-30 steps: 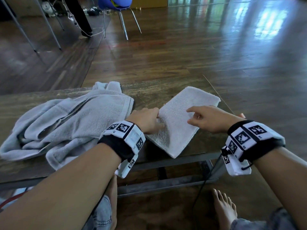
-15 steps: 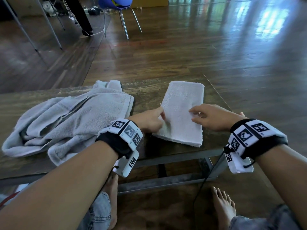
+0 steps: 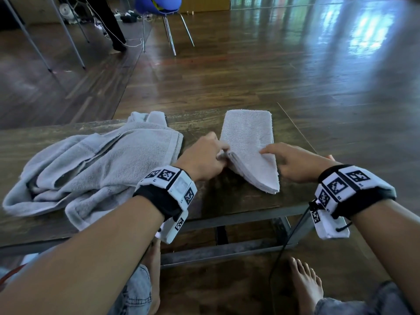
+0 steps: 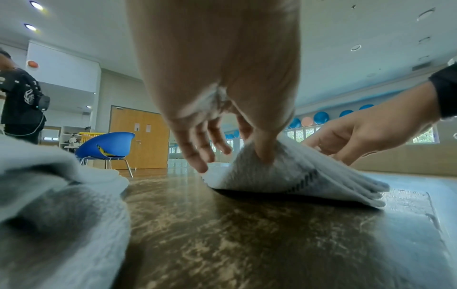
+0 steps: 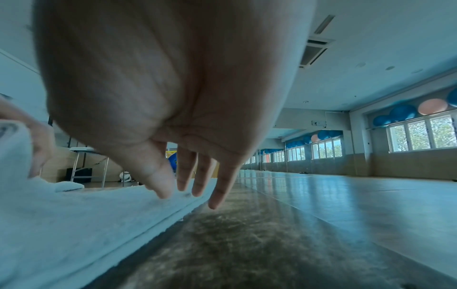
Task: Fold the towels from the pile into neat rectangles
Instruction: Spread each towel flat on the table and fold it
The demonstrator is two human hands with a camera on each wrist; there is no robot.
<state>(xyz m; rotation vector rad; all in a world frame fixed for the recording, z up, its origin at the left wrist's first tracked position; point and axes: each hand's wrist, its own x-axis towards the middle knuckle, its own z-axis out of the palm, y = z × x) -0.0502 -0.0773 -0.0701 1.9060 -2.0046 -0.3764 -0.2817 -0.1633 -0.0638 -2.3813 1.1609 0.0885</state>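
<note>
Folded towel (image 3: 250,151) | left hand (image 4: 217,109) grip clamped on lifted edge, layers visible wrist-only | right hand (image 3: 293,162) fingers apart, resting on top

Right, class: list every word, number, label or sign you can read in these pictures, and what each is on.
No text can be read.
Left wrist band, right wrist band: black-and-white square code patterns; tiny print beside them too small.
Sheets on the door: blurred.
Yellow mark on the blue chair: blurred.
White print on a bystander's dark top: unreadable.
Folded towel: dark stitched stripe, no letters.
</note>
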